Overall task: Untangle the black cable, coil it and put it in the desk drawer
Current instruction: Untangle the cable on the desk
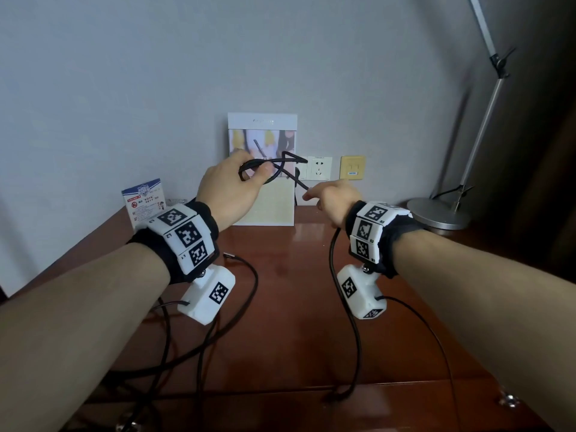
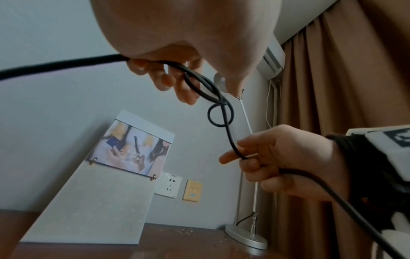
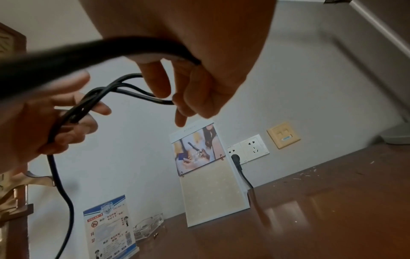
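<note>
Both hands hold the black cable [image 1: 331, 257] up over the brown desk [image 1: 280, 322]. My left hand [image 1: 252, 176] grips a bunch of loops [image 2: 199, 84], with a small loop [image 2: 219, 113] hanging just below its fingers. A short stretch of the black cable [image 3: 159, 101] runs to my right hand [image 1: 314, 194], whose fingers [image 2: 250, 163] curl round it. From the right hand the cable drops past the wrist to the desk's front edge. Another length trails away from the left hand [image 3: 44, 126] and down. I cannot make out a drawer.
A standing photo board [image 1: 263, 201] leans on the wall behind the hands, beside wall sockets [image 1: 318, 168]. A lamp base [image 1: 439, 213] stands at the back right, a small blue sign [image 1: 145, 201] and a glass ashtray [image 3: 148, 226] at the back left. Thin camera leads lie on the desk's left.
</note>
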